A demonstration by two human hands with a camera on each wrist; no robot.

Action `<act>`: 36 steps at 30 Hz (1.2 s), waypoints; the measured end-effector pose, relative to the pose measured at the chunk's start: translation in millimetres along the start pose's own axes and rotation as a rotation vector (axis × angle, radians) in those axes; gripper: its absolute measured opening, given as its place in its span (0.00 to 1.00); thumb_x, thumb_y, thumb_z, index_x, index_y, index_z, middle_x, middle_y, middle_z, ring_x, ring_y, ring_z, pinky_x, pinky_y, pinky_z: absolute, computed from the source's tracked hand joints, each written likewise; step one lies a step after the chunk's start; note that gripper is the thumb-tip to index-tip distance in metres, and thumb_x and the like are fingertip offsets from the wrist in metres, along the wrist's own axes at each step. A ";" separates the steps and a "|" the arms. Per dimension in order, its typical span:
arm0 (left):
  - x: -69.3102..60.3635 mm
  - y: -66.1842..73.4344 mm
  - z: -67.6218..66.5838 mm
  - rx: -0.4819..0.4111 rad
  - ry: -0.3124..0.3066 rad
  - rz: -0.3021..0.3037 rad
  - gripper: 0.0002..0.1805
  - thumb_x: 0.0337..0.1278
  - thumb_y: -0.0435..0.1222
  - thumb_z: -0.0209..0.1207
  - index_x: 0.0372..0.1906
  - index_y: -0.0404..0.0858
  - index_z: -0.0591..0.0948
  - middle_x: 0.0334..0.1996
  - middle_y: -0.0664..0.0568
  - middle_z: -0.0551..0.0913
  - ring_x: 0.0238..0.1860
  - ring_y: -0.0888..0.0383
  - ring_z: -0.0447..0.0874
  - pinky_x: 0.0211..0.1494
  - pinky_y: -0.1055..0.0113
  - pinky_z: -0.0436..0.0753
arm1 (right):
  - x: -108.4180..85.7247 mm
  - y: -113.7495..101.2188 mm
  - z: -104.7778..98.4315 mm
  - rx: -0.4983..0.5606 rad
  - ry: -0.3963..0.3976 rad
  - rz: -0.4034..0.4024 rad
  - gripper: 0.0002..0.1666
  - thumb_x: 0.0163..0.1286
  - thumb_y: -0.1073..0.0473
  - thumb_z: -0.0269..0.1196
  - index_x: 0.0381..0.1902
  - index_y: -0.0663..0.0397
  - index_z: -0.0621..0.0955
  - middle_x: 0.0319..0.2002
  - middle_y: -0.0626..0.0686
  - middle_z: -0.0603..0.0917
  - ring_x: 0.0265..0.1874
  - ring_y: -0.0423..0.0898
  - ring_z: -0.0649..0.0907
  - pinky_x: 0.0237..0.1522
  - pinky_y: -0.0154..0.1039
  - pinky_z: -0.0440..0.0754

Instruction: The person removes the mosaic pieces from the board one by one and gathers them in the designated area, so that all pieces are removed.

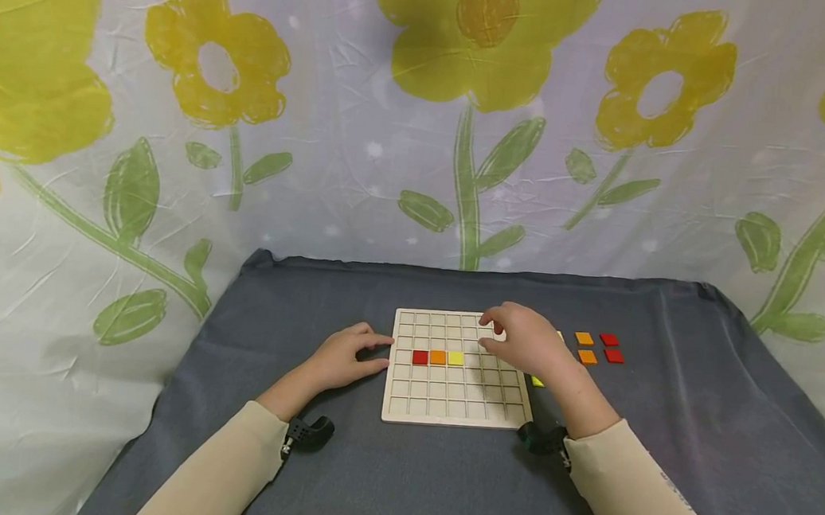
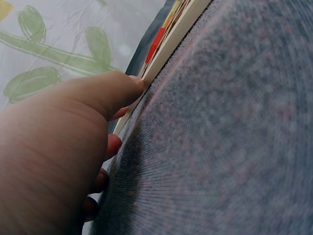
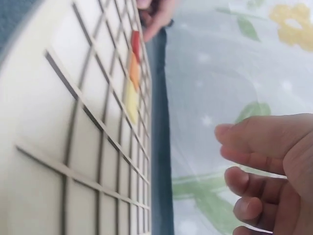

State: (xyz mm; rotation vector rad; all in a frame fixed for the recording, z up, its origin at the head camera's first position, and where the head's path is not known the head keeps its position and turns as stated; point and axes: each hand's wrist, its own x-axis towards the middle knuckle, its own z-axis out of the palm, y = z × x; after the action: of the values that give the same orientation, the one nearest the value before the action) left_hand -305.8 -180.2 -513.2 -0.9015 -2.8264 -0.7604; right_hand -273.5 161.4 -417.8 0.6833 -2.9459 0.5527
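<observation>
A pale wooden grid board (image 1: 419, 407) lies on the cloth-covered table. One row of it holds a red square tile (image 1: 421, 357), an orange square tile (image 1: 437, 358) and a yellow square tile (image 1: 455, 358), side by side. The left hand (image 1: 339, 356) rests at the board's left edge, its thumb and fingers spread against the side. Over the upper right part of the board hovers the right hand (image 1: 527, 341), fingers loosely bent. In the right wrist view that hand (image 3: 274, 171) shows nothing between thumb and fingers.
Right of the board lie loose orange tiles (image 1: 587, 356) and red tiles (image 1: 614, 356) in short columns. Yellow tiles (image 1: 537, 381) there are partly hidden by the right hand and wrist. A flower-printed curtain (image 1: 333, 164) hangs behind the dark grey tablecloth (image 1: 397, 480).
</observation>
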 end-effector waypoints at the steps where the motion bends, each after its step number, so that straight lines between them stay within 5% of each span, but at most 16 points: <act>1: -0.1 -0.1 0.0 -0.001 0.000 -0.001 0.24 0.65 0.50 0.68 0.65 0.52 0.83 0.38 0.61 0.73 0.30 0.61 0.66 0.36 0.63 0.69 | 0.1 -2.1 2.6 -0.008 0.008 -0.008 0.18 0.68 0.55 0.72 0.53 0.56 0.86 0.37 0.51 0.80 0.31 0.46 0.77 0.36 0.45 0.77; 11: -0.6 1.2 -1.6 -0.006 -0.001 0.005 0.24 0.65 0.49 0.68 0.65 0.52 0.83 0.38 0.60 0.74 0.30 0.61 0.65 0.36 0.63 0.68 | 3.9 -14.5 26.9 -0.066 -0.042 -0.065 0.22 0.69 0.54 0.72 0.57 0.57 0.85 0.41 0.52 0.82 0.35 0.46 0.81 0.36 0.44 0.80; 21: -0.9 0.8 -0.5 0.000 -0.004 0.000 0.24 0.66 0.50 0.68 0.65 0.52 0.83 0.38 0.60 0.73 0.30 0.61 0.65 0.36 0.63 0.68 | 5.8 -14.2 45.9 -0.061 -0.222 -0.031 0.26 0.72 0.54 0.69 0.64 0.59 0.82 0.45 0.55 0.78 0.32 0.45 0.75 0.37 0.43 0.75; 29: -0.4 -0.1 -0.5 0.002 -0.003 0.002 0.24 0.66 0.50 0.68 0.65 0.53 0.83 0.38 0.61 0.74 0.31 0.61 0.66 0.36 0.63 0.69 | 5.3 -11.1 48.4 -0.072 -0.165 -0.098 0.17 0.69 0.57 0.72 0.53 0.56 0.87 0.40 0.53 0.79 0.33 0.44 0.76 0.39 0.44 0.78; 36: 0.1 0.1 -0.8 0.001 -0.001 0.004 0.24 0.65 0.51 0.68 0.64 0.52 0.84 0.38 0.61 0.74 0.32 0.61 0.67 0.37 0.63 0.70 | 6.6 -12.9 49.6 -0.045 -0.134 -0.079 0.14 0.67 0.57 0.74 0.48 0.55 0.87 0.37 0.49 0.80 0.33 0.44 0.77 0.40 0.44 0.79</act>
State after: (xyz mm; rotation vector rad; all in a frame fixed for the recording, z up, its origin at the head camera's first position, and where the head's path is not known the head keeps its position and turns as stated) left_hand -305.9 -180.5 -512.5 -0.9072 -2.8251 -0.7578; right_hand -273.0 130.1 -458.8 0.8602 -3.0268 0.4496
